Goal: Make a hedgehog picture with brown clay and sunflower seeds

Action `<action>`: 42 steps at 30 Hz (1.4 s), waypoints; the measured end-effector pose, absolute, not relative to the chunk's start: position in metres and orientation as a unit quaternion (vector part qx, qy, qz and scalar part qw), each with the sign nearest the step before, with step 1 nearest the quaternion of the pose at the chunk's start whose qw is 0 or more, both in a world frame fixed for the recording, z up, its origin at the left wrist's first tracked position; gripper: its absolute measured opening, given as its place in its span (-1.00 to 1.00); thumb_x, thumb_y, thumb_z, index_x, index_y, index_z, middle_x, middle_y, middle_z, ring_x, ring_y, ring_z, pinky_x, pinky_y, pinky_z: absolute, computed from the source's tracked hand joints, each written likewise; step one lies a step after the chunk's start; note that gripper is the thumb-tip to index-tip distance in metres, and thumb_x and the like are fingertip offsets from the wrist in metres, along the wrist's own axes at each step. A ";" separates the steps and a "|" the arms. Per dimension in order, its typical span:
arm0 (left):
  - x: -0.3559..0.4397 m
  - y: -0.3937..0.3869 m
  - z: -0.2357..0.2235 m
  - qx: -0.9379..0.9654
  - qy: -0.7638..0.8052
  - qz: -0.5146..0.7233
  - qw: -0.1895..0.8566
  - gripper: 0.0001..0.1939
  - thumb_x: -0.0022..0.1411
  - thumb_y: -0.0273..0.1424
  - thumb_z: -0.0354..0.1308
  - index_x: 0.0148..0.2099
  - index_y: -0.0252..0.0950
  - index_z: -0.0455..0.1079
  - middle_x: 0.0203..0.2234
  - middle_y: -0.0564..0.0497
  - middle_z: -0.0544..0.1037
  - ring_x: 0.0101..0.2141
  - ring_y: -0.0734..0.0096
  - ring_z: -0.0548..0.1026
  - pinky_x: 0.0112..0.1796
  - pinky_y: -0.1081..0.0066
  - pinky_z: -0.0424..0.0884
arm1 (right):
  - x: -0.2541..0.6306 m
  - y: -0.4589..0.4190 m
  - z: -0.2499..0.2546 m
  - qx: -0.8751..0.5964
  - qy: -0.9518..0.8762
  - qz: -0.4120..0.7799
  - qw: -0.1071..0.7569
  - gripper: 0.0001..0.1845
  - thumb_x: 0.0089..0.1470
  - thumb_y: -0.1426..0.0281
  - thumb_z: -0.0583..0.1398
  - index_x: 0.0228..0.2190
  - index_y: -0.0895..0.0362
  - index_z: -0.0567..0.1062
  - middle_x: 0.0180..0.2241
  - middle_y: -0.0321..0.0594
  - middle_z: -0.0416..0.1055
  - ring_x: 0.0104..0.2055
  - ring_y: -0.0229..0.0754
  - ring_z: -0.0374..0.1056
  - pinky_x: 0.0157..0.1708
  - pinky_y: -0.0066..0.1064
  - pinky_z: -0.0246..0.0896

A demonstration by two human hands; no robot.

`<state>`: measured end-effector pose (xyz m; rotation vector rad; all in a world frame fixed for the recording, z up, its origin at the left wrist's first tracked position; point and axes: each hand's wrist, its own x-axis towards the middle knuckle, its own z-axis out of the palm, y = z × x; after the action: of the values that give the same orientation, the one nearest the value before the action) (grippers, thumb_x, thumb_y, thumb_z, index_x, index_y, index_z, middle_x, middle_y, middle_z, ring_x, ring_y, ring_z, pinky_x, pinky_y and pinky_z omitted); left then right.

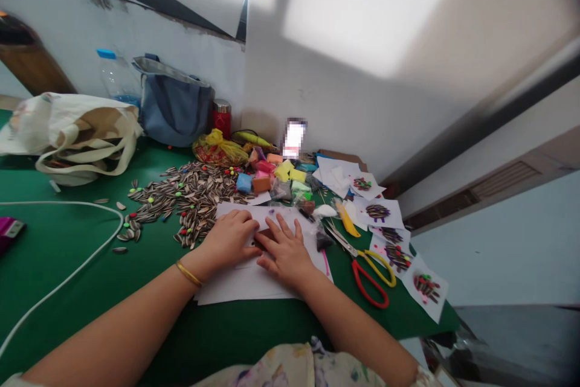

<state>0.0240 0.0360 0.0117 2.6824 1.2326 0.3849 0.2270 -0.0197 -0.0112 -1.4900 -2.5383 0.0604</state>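
Note:
A flat brown piece, apparently modelling clay (pixel 263 238), lies on a stack of white paper (pixel 226 287) in front of me. My left hand (pixel 232 237) rests at its left edge, thumb apart from the bent fingers. Fingers spread, my right hand (pixel 288 253) lies over the right part of the piece and presses it to the paper. Both hands hide much of the piece. To the left of the paper spreads a heap of striped sunflower seeds (pixel 181 197) with small coloured balls among them. Coloured clay packets (pixel 261 184) sit just behind the paper.
Right of the paper lie open scissors (pixel 357 257), a yellow cutter (pixel 348 220) and several seed-decorated cards (pixel 426 287). A phone (pixel 293 138), red flask (pixel 222 118), blue bag (pixel 174 103) and cream tote (pixel 90 133) stand behind. A white cable (pixel 86 254) crosses the left side.

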 end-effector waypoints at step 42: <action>0.023 0.035 0.015 0.882 0.442 0.129 0.098 -0.55 0.07 -0.06 0.31 -0.04 -0.16 0.45 -0.11 -0.11 0.44 -0.04 0.06 0.37 -0.07 0.18 0.25 | 0.250 -0.016 -0.017 -0.580 -0.762 0.062 0.283 -0.49 0.32 0.29 -0.08 0.21 0.18 0.27 0.14 -0.06 0.38 0.23 -0.07 0.19 0.25 -0.14 0.00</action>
<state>0.0232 0.0355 0.0147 2.6125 1.3075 0.3814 0.2503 -0.0159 -0.0173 -1.5525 -2.0392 0.1655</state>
